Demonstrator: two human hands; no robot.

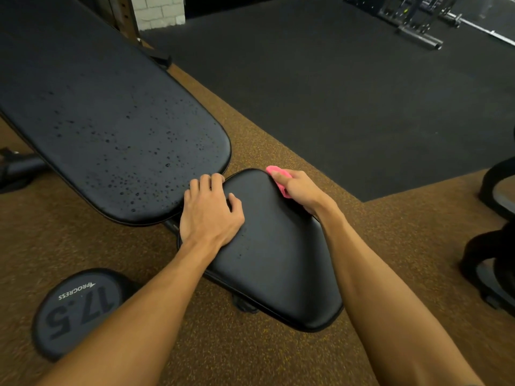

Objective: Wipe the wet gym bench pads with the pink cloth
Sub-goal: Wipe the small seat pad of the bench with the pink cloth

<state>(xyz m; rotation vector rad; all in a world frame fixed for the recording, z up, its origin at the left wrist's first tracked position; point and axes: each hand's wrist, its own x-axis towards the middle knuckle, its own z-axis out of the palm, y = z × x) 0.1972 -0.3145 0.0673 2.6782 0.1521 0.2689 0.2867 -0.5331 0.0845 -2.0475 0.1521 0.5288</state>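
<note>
Hands, two of them, meet on the one seat pad (274,263): the left hand (211,211) curls its fingers over the pad's far edge, and the right hand (302,192) grips the single pink cloth (278,176), bunched against the pad's far right corner. Beyond the seat pad lies one long back pad (111,129), beaded with droplets. Left of the seat pad stands one dumbbell (79,310) marked 17.5.

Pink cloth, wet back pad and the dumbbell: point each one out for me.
pink cloth (271,169), head view, its exposed far corner.
wet back pad (111,121), head view, droplet-speckled middle.
dumbbell (78,310), head view, numbered end face.
</note>
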